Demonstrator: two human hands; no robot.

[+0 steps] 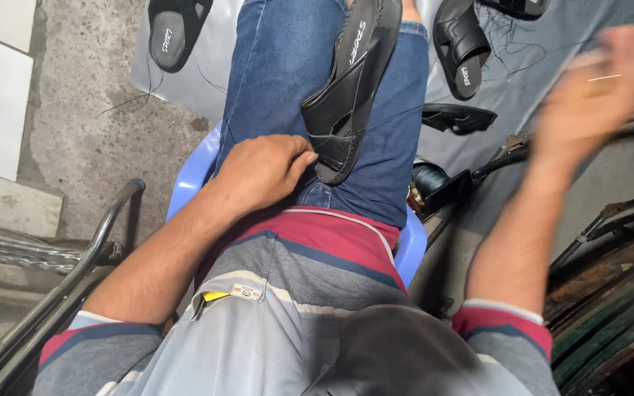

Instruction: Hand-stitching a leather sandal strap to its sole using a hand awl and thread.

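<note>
Black leather-like sandal (352, 88) lies on the jeans (288, 66), its heel pinned by the left hand (264, 172), fingers curled shut on its stitched edge. At two o'clock the right hand (596, 92), blurred, is raised and pinches a thin needle (605, 77). A small pale label (246, 292) sits on the striped shirt at six. Loose sandals (462, 45) lie at twelve; a thread spool (428, 180) at three.
</note>
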